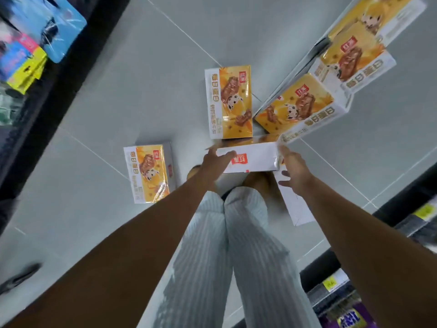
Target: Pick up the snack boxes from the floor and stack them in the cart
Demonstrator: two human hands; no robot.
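Open grey floor to the left and ahead, snack boxes crowded at front right, shelf bases closing both sides

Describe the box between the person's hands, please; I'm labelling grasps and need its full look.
The held snack box shows a plain white, glossy long face with a small red logo; an orange-yellow face edges its far side. It looks like film-wrapped cardboard, lying level and crosswise above the person's feet. The left hand presses its left end, the right hand its right end. Whether it touches the floor is unclear.
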